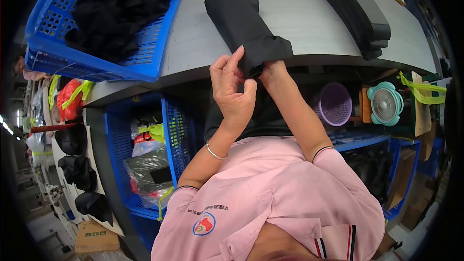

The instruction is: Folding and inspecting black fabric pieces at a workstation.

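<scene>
A folded black fabric piece (244,26) lies at the near edge of the grey table, its near end bunched and rolled. My left hand (229,87) is at the left side of that end, index finger raised along the cloth. Its thumb and other fingers close around the rolled edge. From the right, my right hand (274,69) reaches under or into the cloth, which hides its fingers. Farther right on the table sits a neat stack of black fabric pieces (355,14).
A blue crate (159,60) heaped with black cloth (121,14) stands on the table's left. Below the table are another blue crate (169,130) with bagged items, a purple basket (334,104) and a small teal fan (385,103). Black moulded pieces (79,171) lie on a board at left.
</scene>
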Action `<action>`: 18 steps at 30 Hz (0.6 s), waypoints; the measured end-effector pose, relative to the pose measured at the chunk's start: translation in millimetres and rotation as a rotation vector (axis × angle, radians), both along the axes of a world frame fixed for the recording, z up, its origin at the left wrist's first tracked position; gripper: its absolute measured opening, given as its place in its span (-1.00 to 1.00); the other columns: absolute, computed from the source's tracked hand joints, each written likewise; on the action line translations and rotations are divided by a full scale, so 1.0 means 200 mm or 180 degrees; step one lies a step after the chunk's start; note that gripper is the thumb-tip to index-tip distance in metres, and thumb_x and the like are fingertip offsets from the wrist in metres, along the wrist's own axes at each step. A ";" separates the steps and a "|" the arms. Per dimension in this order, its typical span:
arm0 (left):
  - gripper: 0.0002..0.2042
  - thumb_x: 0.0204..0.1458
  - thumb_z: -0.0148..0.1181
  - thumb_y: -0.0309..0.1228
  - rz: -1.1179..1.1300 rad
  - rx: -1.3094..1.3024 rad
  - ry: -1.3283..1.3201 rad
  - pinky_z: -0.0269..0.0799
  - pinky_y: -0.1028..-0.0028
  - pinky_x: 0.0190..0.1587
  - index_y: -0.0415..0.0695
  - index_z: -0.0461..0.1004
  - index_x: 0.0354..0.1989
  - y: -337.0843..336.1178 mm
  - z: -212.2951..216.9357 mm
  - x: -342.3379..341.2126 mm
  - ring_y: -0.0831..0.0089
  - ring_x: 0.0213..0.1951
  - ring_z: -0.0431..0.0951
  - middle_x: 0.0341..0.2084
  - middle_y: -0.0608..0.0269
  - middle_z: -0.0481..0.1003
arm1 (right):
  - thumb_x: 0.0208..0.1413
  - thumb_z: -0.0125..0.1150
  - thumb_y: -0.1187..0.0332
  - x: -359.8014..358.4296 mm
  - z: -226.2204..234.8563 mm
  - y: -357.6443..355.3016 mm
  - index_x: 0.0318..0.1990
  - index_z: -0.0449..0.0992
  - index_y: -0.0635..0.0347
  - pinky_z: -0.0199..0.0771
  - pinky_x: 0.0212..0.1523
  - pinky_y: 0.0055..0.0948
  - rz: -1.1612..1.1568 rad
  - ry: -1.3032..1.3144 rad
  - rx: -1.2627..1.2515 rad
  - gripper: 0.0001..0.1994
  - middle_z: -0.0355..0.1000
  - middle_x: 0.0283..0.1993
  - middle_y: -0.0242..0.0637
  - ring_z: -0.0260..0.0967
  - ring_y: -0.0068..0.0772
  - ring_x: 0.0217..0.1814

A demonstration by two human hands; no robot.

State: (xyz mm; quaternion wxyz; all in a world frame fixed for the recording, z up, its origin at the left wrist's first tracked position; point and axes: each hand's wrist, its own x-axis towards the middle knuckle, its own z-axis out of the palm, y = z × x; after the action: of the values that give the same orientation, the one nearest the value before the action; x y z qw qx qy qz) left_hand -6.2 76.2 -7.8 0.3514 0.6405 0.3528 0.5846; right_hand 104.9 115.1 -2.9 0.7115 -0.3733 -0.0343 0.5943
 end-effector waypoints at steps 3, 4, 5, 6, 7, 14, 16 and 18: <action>-0.35 -0.22 -0.03 -0.85 0.0110 0.0068 0.0251 0.35 0.71 -0.38 -0.17 0.50 0.15 0.01 0.01 -0.04 0.67 -0.33 0.33 0.01 0.26 0.27 | 0.26 0.13 0.26 0.00 0.01 0.01 0.05 0.41 0.21 0.62 -0.20 -0.22 0.0037 -0.0169 0.0077 -0.70 0.46 -0.10 -0.19 0.48 -0.26 -0.16; -0.35 -0.22 -0.03 -0.85 0.0120 0.0074 0.0259 0.35 0.71 -0.38 -0.17 0.50 0.15 0.02 0.01 -0.04 0.67 -0.33 0.33 0.01 0.26 0.27 | 0.26 0.14 0.26 0.00 0.03 0.01 0.07 0.41 0.21 0.62 -0.17 -0.22 -0.0031 -0.0157 0.0004 -0.69 0.46 -0.08 -0.19 0.48 -0.27 -0.14; -0.35 -0.23 -0.02 -0.84 0.0141 0.0107 0.0269 0.31 0.72 -0.41 -0.17 0.50 0.16 0.02 0.01 -0.05 0.68 -0.34 0.31 0.00 0.27 0.27 | 0.26 0.14 0.26 0.00 0.05 0.01 0.08 0.40 0.21 0.62 -0.15 -0.22 -0.0094 -0.0144 -0.0071 -0.68 0.46 -0.06 -0.19 0.49 -0.27 -0.13; -0.34 -0.23 -0.02 -0.83 0.0161 0.0138 0.0278 0.27 0.72 -0.43 -0.16 0.50 0.16 0.03 0.01 -0.06 0.69 -0.35 0.30 -0.01 0.28 0.28 | 0.26 0.14 0.26 -0.01 0.05 0.01 0.08 0.40 0.21 0.62 -0.15 -0.22 -0.0083 -0.0134 -0.0067 -0.68 0.46 -0.06 -0.19 0.49 -0.27 -0.13; -0.34 -0.23 -0.02 -0.83 0.0171 0.0140 0.0288 0.27 0.72 -0.43 -0.16 0.50 0.16 0.03 0.01 -0.06 0.69 -0.35 0.30 -0.01 0.28 0.28 | 0.26 0.14 0.25 -0.01 0.05 0.02 0.09 0.40 0.21 0.61 -0.13 -0.22 -0.0047 -0.0121 -0.0107 -0.67 0.46 -0.04 -0.19 0.49 -0.27 -0.11; -0.30 -0.24 -0.01 -0.82 0.0158 0.0031 0.0278 0.28 0.70 -0.40 -0.13 0.47 0.21 0.05 0.01 -0.07 0.69 -0.37 0.29 -0.01 0.27 0.26 | 0.27 0.14 0.24 -0.04 0.03 0.03 0.10 0.39 0.22 0.59 -0.06 -0.23 -0.0009 -0.0060 0.0188 -0.66 0.46 -0.03 -0.21 0.48 -0.27 -0.08; -0.29 -0.24 -0.01 -0.83 0.0140 0.0016 0.0367 0.29 0.70 -0.40 -0.12 0.46 0.23 0.05 0.02 -0.08 0.69 -0.37 0.29 -0.01 0.27 0.26 | 0.27 0.14 0.24 -0.04 0.05 0.04 0.10 0.39 0.22 0.59 -0.06 -0.23 0.0024 -0.0179 0.0139 -0.66 0.46 -0.03 -0.21 0.48 -0.28 -0.08; -0.28 -0.22 -0.01 -0.83 0.0109 0.0073 0.0577 0.28 0.71 -0.39 -0.10 0.44 0.25 0.05 0.03 -0.10 0.68 -0.36 0.29 0.01 0.28 0.24 | 0.27 0.14 0.24 -0.04 0.05 0.04 0.10 0.39 0.22 0.59 -0.06 -0.23 0.0057 -0.0303 0.0091 -0.66 0.46 -0.03 -0.21 0.48 -0.28 -0.08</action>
State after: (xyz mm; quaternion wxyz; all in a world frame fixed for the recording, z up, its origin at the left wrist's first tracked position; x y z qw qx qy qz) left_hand -25.4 86.5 -1.5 0.3006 0.6886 0.3873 0.5342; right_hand 96.9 123.8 6.4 0.7090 -0.3906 -0.0799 0.5817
